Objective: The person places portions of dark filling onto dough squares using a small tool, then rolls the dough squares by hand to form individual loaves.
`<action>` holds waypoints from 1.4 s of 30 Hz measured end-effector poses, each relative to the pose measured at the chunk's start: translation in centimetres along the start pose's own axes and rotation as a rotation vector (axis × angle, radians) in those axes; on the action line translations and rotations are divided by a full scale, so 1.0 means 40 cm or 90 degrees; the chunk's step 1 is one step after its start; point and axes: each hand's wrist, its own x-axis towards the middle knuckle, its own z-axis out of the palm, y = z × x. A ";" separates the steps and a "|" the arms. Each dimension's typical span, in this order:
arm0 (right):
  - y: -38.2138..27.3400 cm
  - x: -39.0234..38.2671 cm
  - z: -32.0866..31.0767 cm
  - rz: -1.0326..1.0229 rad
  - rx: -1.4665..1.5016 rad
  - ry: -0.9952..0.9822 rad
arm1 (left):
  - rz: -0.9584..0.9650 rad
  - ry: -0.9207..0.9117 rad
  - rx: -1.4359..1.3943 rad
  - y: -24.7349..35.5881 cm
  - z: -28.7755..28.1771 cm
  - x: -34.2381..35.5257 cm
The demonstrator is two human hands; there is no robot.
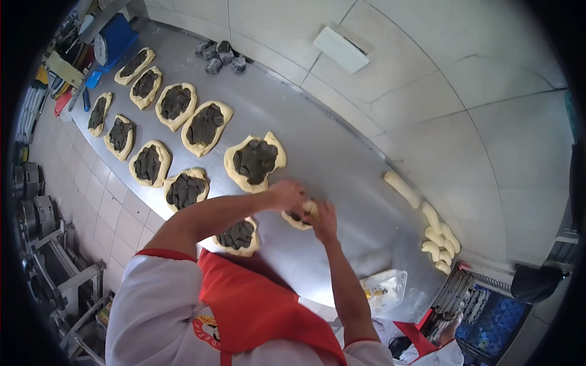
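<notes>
My left hand [287, 195] and my right hand [325, 221] meet over a dough piece with dark filling [296, 221] on the metal table. The fingers of both hands are closed on its pale dough edge, which rises between them; my hands hide part of the piece. Just beyond my left hand lies a larger filled dough piece [255, 161], flat, its rim turned up around the dark filling. Another filled piece [237, 236] sits near the table's front edge, partly under my left forearm. Several similar pieces spread in rows toward the far left.
Several dark lumps [221, 56] lie by the wall. A blue scale [115, 41] stands at the far left corner. Pale dough rolls [434, 235] are piled at the right end, near a clear plastic tub [387, 289]. Another person [421, 341] is at lower right.
</notes>
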 end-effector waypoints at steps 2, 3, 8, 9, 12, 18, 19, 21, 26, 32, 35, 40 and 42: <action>0.001 0.009 0.014 0.032 0.004 0.017 | 0.018 0.042 -0.046 0.002 -0.004 -0.035; -0.001 0.012 0.024 0.048 0.007 0.026 | -0.013 0.071 -0.036 -0.010 0.001 -0.020; -0.024 0.042 0.010 0.051 -0.103 0.097 | 0.003 0.197 0.099 -0.020 -0.014 0.014; -0.002 -0.010 0.030 0.045 -0.110 0.054 | 0.028 0.170 0.056 -0.003 0.016 -0.011; 0.022 -0.072 0.036 -0.040 0.013 0.030 | 0.042 0.136 -0.004 -0.020 0.049 -0.038; -0.007 -0.026 0.037 0.065 -0.141 0.115 | 0.005 0.190 0.093 0.017 0.016 -0.009; -0.015 -0.026 0.037 0.061 -0.159 0.111 | 0.018 0.178 0.064 0.019 0.033 -0.023; -0.006 -0.048 0.033 -0.018 -0.067 0.101 | 0.046 0.172 0.024 -0.009 0.062 -0.035; -0.013 -0.055 0.032 0.022 -0.093 0.085 | -0.051 0.100 0.036 0.053 0.024 -0.054; -0.005 -0.056 0.034 0.023 -0.152 0.099 | -0.013 0.100 0.126 0.044 0.017 -0.037; -0.015 -0.110 0.029 -0.055 -0.077 0.083 | 0.051 0.087 0.024 0.054 0.060 -0.106; -0.004 -0.080 0.052 0.030 -0.195 0.158 | -0.065 0.120 0.108 0.070 0.033 -0.054; -0.022 -0.092 0.053 0.047 -0.194 0.161 | -0.096 0.105 0.101 0.088 0.014 -0.061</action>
